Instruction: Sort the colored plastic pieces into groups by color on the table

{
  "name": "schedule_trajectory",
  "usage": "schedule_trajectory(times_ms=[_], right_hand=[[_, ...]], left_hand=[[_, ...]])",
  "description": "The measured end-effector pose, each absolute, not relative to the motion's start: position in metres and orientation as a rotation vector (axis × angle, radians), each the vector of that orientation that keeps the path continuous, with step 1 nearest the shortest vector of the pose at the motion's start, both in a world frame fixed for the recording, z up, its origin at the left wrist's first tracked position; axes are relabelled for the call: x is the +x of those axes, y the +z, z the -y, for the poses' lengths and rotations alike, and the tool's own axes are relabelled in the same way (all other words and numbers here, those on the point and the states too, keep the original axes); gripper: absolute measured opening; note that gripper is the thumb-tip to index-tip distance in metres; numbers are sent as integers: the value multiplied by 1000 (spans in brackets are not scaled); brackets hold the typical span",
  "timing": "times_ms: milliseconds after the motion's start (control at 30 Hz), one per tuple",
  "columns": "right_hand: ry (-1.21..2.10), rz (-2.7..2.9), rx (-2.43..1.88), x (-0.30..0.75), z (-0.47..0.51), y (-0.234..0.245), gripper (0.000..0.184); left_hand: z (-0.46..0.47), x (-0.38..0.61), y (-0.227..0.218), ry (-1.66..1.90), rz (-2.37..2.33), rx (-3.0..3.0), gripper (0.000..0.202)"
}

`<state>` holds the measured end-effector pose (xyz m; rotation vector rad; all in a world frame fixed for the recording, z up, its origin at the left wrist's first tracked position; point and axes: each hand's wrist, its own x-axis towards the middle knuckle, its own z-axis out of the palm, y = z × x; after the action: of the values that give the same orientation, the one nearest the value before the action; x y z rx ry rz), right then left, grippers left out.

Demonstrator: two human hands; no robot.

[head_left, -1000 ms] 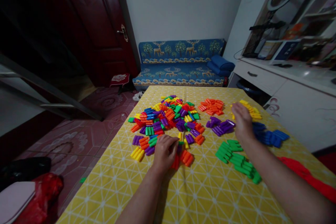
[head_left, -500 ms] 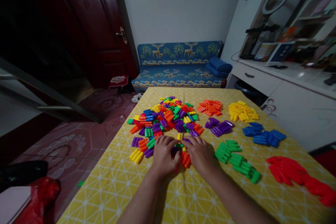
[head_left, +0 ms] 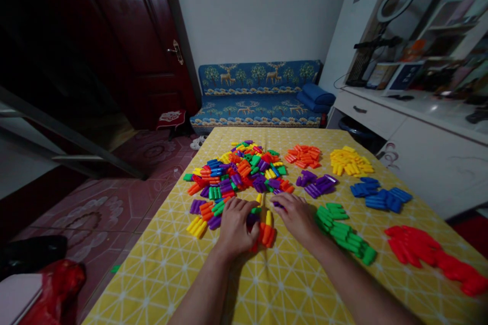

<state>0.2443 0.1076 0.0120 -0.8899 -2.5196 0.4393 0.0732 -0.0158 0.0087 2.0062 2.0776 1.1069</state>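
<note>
My right hand (head_left: 295, 216) pinches a purple plastic building block (head_left: 279, 206) between thumb and fingers, just over the table. To its left, my left hand (head_left: 237, 226) curls over several blocks, its thumb and index finger around purple and green ones partly hidden beneath. Orange blocks (head_left: 267, 235) and a yellow block (head_left: 269, 218) lie between the hands. Beyond my left hand spreads a mixed-colour heap of blocks (head_left: 244, 167). Nearest my right forearm is a group of green blocks (head_left: 345, 233); a purple group (head_left: 316, 184) sits farther back.
On the yellow patterned tablecloth (head_left: 152, 284) are separate piles of orange blocks (head_left: 304, 155), yellow blocks (head_left: 351, 161), blue blocks (head_left: 381, 195) and red blocks (head_left: 430, 254). Behind the table stands a blue sofa (head_left: 255, 104). A white cabinet (head_left: 438, 162) is at the right.
My right hand has drawn away to the right from my left hand with a purple block, uncovering yellow and orange blocks. My left hand stays almost in place.
</note>
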Motion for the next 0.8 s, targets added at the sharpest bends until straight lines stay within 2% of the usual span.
schedule_trajectory(times_ms=[100, 233, 567, 800], right_hand=[[475, 2335, -873, 261, -142, 18, 27], [268, 2249, -946, 278, -192, 25, 29], [184, 2589, -980, 273, -237, 3, 40], [104, 2567, -1087, 264, -208, 24, 23]], left_hand=[[14, 74, 7, 1112, -2091, 1991, 34], [12, 73, 4, 1128, -2085, 1997, 30], [12, 73, 1, 1137, -2085, 2008, 29], [9, 70, -1, 1118, -2098, 1992, 24]])
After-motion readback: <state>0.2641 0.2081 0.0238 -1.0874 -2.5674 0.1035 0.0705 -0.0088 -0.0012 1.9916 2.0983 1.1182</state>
